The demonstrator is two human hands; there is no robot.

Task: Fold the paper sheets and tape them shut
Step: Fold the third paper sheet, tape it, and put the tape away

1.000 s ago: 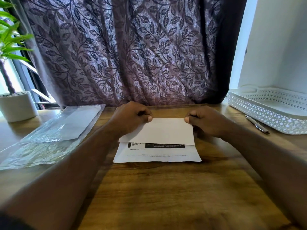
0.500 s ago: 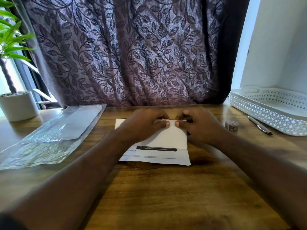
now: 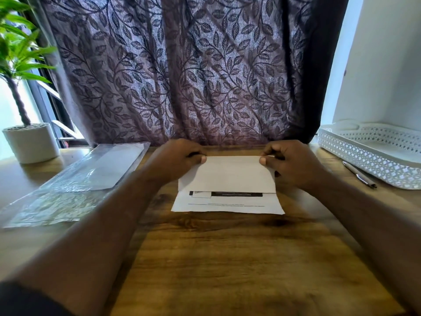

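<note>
A white paper sheet (image 3: 227, 176) lies on the wooden table (image 3: 227, 258), its far part folded toward me so a printed black bar shows on the strip below. My left hand (image 3: 175, 159) pinches the fold's far left corner with thumb on top. At the far right corner my right hand (image 3: 291, 164) pinches the same folded edge. No tape is visible in this view.
A clear plastic sleeve (image 3: 75, 183) with paper inside lies at the left. A potted plant (image 3: 29, 142) stands at the far left. A white perforated tray (image 3: 373, 153) sits at the right, a pen (image 3: 358, 174) in front of it. A leaf-patterned curtain (image 3: 182, 71) hangs behind.
Half a second ago both hands were together at the middle of the fold. They have slid apart to its two corners, and the sheet lies straighter.
</note>
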